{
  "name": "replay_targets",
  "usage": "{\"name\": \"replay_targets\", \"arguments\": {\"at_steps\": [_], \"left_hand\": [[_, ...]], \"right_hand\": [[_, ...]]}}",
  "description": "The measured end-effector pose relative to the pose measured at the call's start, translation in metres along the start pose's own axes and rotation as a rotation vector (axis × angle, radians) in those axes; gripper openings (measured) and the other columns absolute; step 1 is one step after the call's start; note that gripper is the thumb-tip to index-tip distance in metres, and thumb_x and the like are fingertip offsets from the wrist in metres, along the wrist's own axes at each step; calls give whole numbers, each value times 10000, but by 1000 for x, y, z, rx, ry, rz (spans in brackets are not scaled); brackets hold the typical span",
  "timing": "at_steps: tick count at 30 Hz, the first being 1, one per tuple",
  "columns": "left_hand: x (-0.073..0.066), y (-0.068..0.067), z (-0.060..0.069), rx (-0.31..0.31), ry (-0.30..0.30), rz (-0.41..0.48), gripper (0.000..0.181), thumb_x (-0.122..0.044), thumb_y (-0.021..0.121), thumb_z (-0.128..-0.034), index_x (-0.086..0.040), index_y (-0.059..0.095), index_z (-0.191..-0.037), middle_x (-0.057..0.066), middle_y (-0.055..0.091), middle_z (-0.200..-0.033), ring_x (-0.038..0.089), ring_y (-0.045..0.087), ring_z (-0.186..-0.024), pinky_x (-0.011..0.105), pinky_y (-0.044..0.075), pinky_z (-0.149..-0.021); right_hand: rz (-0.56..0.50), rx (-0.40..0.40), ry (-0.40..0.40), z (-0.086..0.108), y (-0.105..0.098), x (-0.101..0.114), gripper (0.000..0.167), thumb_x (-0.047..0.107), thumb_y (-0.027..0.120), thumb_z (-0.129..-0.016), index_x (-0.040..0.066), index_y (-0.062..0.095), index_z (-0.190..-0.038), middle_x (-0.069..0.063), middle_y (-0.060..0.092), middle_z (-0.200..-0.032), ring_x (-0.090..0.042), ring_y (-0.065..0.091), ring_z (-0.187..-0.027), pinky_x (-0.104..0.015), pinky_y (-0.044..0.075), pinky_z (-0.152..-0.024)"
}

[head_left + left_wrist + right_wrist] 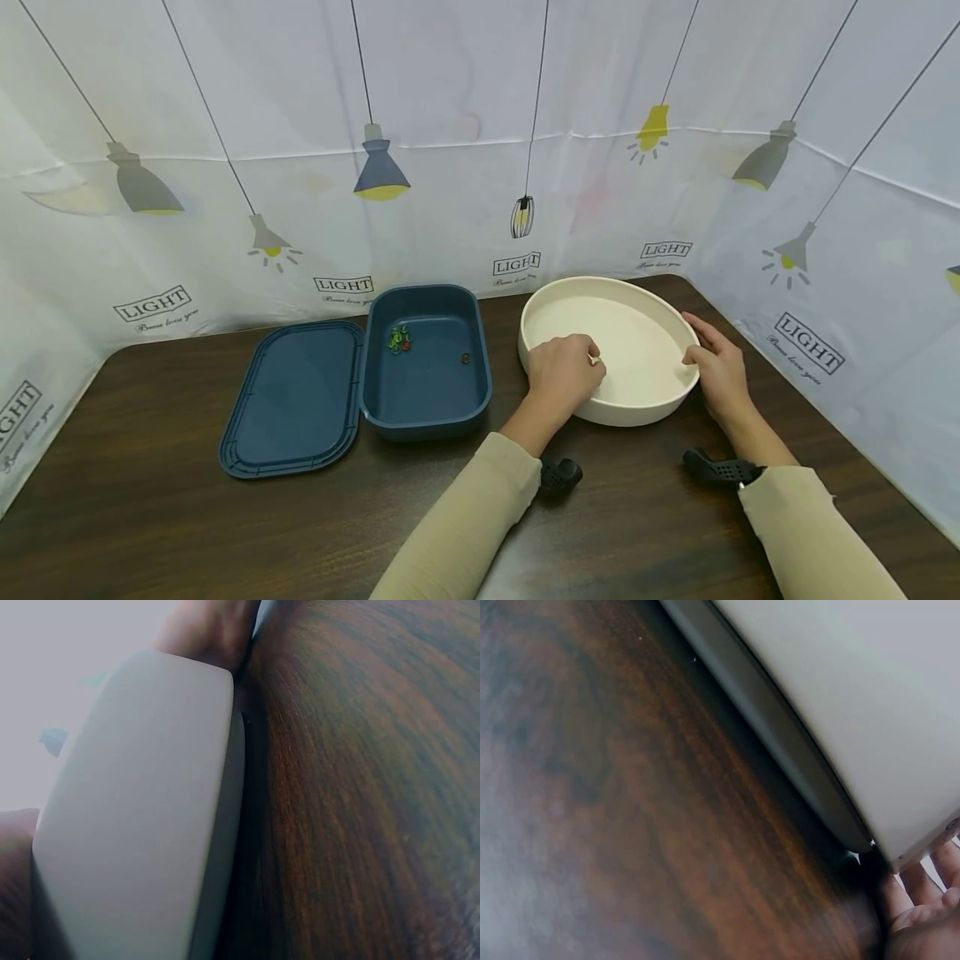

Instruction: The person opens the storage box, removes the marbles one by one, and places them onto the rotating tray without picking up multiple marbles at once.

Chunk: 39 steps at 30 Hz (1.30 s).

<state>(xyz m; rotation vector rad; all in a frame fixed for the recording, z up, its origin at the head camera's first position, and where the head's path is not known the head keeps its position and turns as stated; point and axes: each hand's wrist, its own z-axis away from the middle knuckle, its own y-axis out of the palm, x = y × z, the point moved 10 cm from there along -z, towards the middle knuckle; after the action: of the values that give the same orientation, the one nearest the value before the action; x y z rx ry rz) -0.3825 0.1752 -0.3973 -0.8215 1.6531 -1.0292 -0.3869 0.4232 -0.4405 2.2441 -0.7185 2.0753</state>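
A round cream tray (637, 333) with a raised wall stands on the right side of the table. My right hand (722, 367) grips its right rim, thumb at the inner side and fingers (922, 883) along the outside. Over the tray's left part is my left hand (564, 372), its fingers bent and the tips close together. A pale speck shows between these tips, but whether it is a held thing or the tray behind cannot be made out. In the left wrist view the tray's outer wall (142, 802) hides most of the left hand.
A blue rectangular container (427, 392) stands left of the tray. In it lie a small cluster of green and red bits (399, 339) and a small brown ring-like piece (466, 358). Its flat blue lid (296, 400) lies to its left. A printed curtain (450, 100) borders the table.
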Motion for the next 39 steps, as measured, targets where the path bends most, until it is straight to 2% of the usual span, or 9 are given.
{"name": "replay_targets", "arguments": {"at_steps": [8,10,12,17,21,25,29,34,39], "left_hand": [[0,0,2,-3,2,5,172,-373,641,-946,-338,768,-1057,-169,745,-875,66,635,-706,256,471,-648],[2,-2,2,-6,3,51,171,-372,642,-951,-316,768,-1052,-164,740,-869,54,634,-715,251,478,-662],[4,-7,3,-9,13,156,167,-359,645,-958,-281,770,-1037,-149,734,-867,43,626,-732,239,483,-677],[6,-42,10,-20,61,424,168,-313,628,-983,-229,770,-1014,-105,747,-951,41,625,-822,228,503,-737],[14,-81,17,-37,88,476,190,-325,614,-1000,-223,765,-1056,-87,757,-1024,74,662,-910,267,530,-782],[36,-112,19,-66,71,525,208,-320,614,-1004,-199,757,-1095,-51,754,-1052,123,676,-984,316,552,-837],[72,-127,18,-107,-24,566,229,-304,619,-1006,-172,747,-1142,-8,747,-1085,170,666,-1021,366,561,-874],[115,-123,15,-108,-142,527,217,-273,630,-1000,-153,743,-1141,38,744,-1103,228,666,-1022,422,554,-871],[139,-110,12,-63,-196,495,224,-256,641,-996,-128,738,-1153,76,727,-1155,263,667,-1072,455,549,-915]], "right_hand": [[27,5,2,3,0,-2,740,-68,456,-830,117,424,-1546,-155,367,-1619,-185,428,-1443,-13,417,-887],[22,9,1,3,2,-3,742,-70,460,-826,114,426,-1544,-159,370,-1616,-183,434,-1437,-15,418,-880],[17,11,2,3,4,-3,745,-72,465,-821,111,430,-1542,-161,374,-1613,-175,442,-1428,-17,419,-869],[11,3,8,2,1,-5,744,-71,462,-824,128,437,-1540,-149,375,-1615,-150,449,-1416,-15,418,-863],[-12,10,3,2,-1,-3,739,-73,457,-827,125,439,-1539,-134,372,-1619,-139,445,-1418,-15,422,-869],[-26,10,4,3,0,-2,742,-82,452,-821,113,439,-1537,-139,372,-1619,-149,440,-1423,-17,425,-869],[-2,6,-3,2,1,0,736,-71,455,-826,121,441,-1537,-147,378,-1615,-150,445,-1420,-17,422,-873],[14,7,-10,1,2,0,736,-67,447,-830,115,429,-1543,-163,369,-1617,-171,440,-1428,-15,417,-881],[12,10,-9,0,2,0,746,-75,441,-827,116,420,-1548,-165,360,-1621,-193,427,-1440,-17,414,-890]]}}
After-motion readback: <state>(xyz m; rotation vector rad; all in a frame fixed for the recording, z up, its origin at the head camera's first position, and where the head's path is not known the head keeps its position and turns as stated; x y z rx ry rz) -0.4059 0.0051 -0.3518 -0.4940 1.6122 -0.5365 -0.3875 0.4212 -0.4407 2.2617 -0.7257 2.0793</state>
